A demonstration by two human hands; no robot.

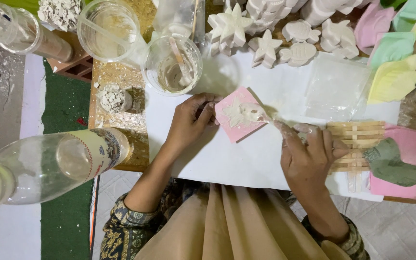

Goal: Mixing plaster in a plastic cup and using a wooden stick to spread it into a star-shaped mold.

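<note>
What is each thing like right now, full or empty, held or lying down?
pink mold: star hollow filled with white plaster
spoon: coated white, over the mold
left hand: steadying the mold
right hand: holding the spoon
clear cup: nearly empty, stick inside
bottle: lying sideways

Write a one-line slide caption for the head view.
Left hand steadies a square pink star-shaped mould while right hand spoons white plaster in with a coated spoon.
</note>
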